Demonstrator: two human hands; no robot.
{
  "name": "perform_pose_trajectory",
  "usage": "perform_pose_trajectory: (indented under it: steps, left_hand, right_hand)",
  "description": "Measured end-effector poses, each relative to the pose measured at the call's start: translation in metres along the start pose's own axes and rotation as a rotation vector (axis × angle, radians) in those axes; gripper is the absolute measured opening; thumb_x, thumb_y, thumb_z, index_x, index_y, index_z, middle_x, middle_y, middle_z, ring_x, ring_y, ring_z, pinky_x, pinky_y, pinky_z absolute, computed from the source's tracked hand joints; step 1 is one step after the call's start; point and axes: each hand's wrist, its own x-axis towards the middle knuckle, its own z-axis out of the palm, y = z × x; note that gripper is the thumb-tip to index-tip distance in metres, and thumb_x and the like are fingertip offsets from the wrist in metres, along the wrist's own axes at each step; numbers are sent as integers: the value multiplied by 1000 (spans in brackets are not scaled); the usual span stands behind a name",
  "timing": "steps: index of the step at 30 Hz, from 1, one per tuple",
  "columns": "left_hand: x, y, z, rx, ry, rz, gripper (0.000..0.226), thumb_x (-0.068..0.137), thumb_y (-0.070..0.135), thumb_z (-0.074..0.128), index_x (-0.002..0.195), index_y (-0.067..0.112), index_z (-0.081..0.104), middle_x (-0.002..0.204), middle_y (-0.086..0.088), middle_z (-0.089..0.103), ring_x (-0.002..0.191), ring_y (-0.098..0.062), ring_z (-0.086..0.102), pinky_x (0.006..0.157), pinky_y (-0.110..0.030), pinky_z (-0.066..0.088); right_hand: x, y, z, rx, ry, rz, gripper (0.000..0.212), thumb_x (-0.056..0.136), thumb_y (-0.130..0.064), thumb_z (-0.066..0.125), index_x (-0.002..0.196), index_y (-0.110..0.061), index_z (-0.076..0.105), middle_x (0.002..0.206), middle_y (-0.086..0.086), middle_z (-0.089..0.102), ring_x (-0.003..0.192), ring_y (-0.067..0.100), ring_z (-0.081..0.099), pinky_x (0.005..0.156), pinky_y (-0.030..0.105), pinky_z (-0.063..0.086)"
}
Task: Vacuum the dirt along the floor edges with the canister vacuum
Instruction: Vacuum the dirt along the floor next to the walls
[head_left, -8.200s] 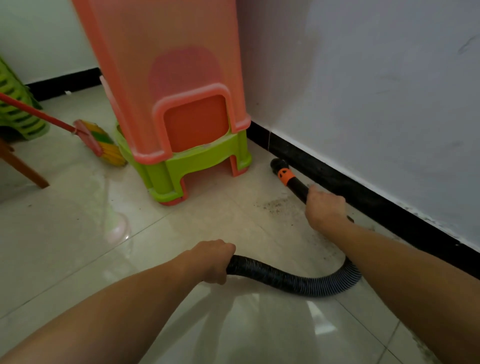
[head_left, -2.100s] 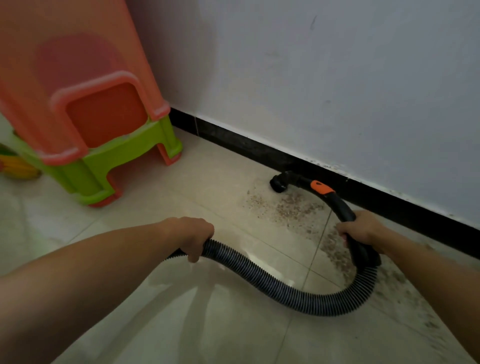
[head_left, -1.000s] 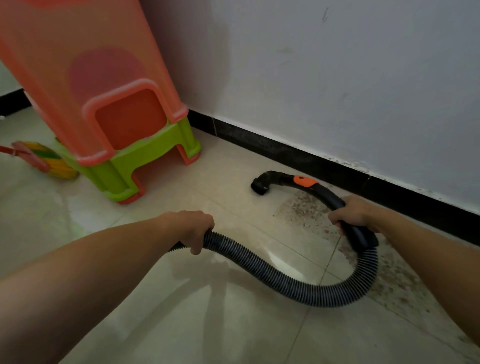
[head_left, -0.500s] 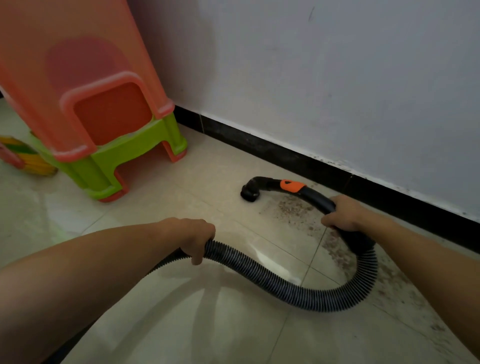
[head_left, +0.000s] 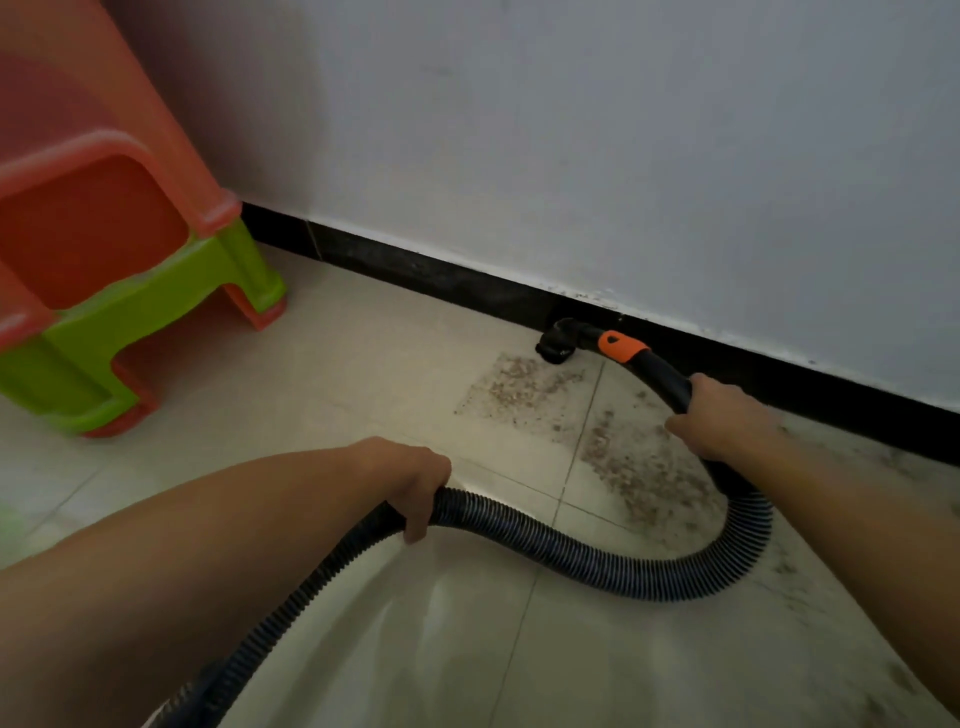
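Note:
A black ribbed vacuum hose (head_left: 571, 551) loops across the pale floor tiles. My left hand (head_left: 415, 478) grips the hose near its middle. My right hand (head_left: 722, 415) grips the black handle tube just behind an orange collar (head_left: 621, 347). The black nozzle (head_left: 556, 345) points down at the floor right against the black baseboard (head_left: 441, 275). Brown dirt (head_left: 618, 447) is scattered on the tiles between the nozzle and the hose loop, and further along the wall to the right. The canister itself is out of view.
Stacked plastic stools, orange over green (head_left: 130, 291), stand at the left close to the wall. A grey-white wall (head_left: 571, 145) runs diagonally above the baseboard. Bare tiles (head_left: 467, 649) lie in the foreground.
The nozzle has swung from the open tile back to the baseboard, further right along the wall. Both hands keep their hold on hose and handle.

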Motion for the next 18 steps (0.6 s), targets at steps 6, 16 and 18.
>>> perform_pose_trajectory:
  steps: [6, 16, 18]
  left_hand:
    - [13, 9, 1, 83, -37, 53, 56, 66, 33, 85, 110, 17, 54, 101, -1, 56, 97, -25, 60, 85, -41, 53]
    - [6, -35, 12, 45, -12, -26, 59, 67, 27, 84, 117, 14, 56, 109, -6, 58, 93, -25, 57, 80, -37, 51]
    - [6, -27, 9, 49, -6, -11, 59, 66, 27, 84, 117, 14, 55, 106, -4, 58, 95, -26, 59, 82, -39, 53]
  right_hand:
    - [-6, 37, 11, 316, -97, 186, 29, 83, -24, 73, 103, -14, 55, 82, 11, 65, 73, 28, 66, 70, 41, 58]
    - [-7, 20, 10, 553, -274, 127, 20, 80, -3, 70, 96, 0, 60, 64, 15, 69, 49, 24, 66, 46, 26, 51]
    - [-10, 19, 9, 507, -324, 75, 18, 80, -5, 71, 95, -3, 61, 59, 11, 69, 48, 21, 66, 43, 23, 49]
